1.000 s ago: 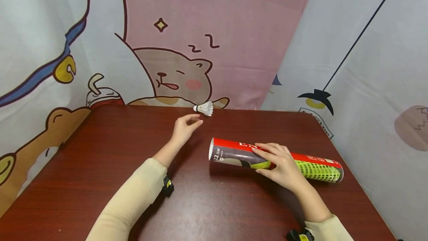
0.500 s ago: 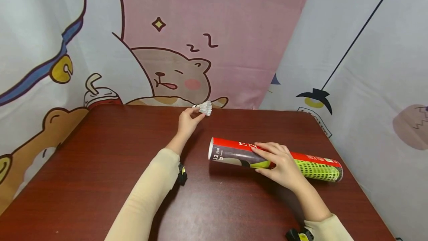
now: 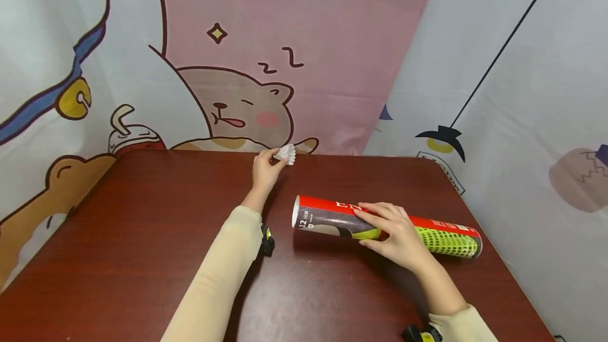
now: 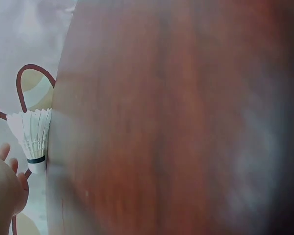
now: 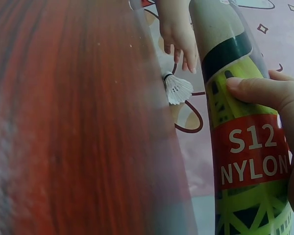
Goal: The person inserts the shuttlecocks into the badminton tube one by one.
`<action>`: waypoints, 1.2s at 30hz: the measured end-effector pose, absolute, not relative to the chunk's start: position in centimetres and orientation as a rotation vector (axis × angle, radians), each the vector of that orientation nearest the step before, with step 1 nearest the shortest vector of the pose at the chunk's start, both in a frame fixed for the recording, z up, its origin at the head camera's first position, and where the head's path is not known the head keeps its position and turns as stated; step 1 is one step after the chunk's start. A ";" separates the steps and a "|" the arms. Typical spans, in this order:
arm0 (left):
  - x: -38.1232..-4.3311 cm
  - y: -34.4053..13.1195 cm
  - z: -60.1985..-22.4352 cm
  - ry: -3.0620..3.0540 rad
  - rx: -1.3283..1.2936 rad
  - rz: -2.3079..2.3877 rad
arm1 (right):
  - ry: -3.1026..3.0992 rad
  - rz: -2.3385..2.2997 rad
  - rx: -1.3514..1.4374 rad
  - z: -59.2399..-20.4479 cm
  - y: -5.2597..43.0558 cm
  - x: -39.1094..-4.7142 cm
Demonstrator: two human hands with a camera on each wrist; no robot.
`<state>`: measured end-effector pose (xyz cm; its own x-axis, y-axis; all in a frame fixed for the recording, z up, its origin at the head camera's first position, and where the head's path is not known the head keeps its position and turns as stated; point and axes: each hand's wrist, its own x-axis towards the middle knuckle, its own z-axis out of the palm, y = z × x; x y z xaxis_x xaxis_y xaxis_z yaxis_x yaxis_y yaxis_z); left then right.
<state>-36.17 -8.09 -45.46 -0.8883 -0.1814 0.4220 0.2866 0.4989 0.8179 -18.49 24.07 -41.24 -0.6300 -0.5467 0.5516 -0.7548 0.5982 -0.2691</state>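
Observation:
At the table's far edge is a white-feathered shuttlecock point(image 3: 287, 154). My left hand point(image 3: 265, 172) pinches its cork end between thumb and fingers in the head view, which hides the cork there. Both wrist views show the shuttlecock point(image 4: 33, 137) side-on, white cork and dark band visible, close to the left fingers. My right hand point(image 3: 396, 234) grips the middle of a long shuttlecock tube point(image 3: 328, 218), red, grey and lime green, lying tilted across the right of the table. Its pale round end faces left. In the right wrist view the tube point(image 5: 250, 152) reads "S12 NYLON".
A dark reddish-brown table point(image 3: 142, 236) spans the lower view. Behind it and to the right hangs a cartoon-printed curtain point(image 3: 342, 67) of pink and pale grey, touching the far edge. Each wrist wears a small black camera.
My left hand has reached forward to the shuttlecock and closed its thumb and fingers on the cork end; the feathers now look turned. My right hand and the tube have stayed put.

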 end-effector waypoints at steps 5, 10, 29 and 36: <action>-36.8 -7.5 -45.6 -2.296 -0.061 -1.311 | -2.411 0.683 1.031 -41.1 24.4 -18.5; -37.4 -7.0 -45.8 -2.331 -0.049 -1.266 | -2.404 0.672 1.030 -41.0 24.6 -18.6; -38.7 -6.5 -46.1 -2.374 0.036 -1.275 | -2.401 0.674 1.023 -41.4 24.7 -18.8; -39.0 -6.4 -46.2 -2.362 0.036 -1.294 | -2.419 0.664 1.013 -41.3 24.7 -18.8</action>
<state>-39.02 -6.42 -46.16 -0.9011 -0.2301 0.3676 0.1859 0.5609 0.8068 -18.80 24.73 -41.30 -0.6390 -0.5346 0.5531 -0.7420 0.6179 -0.2601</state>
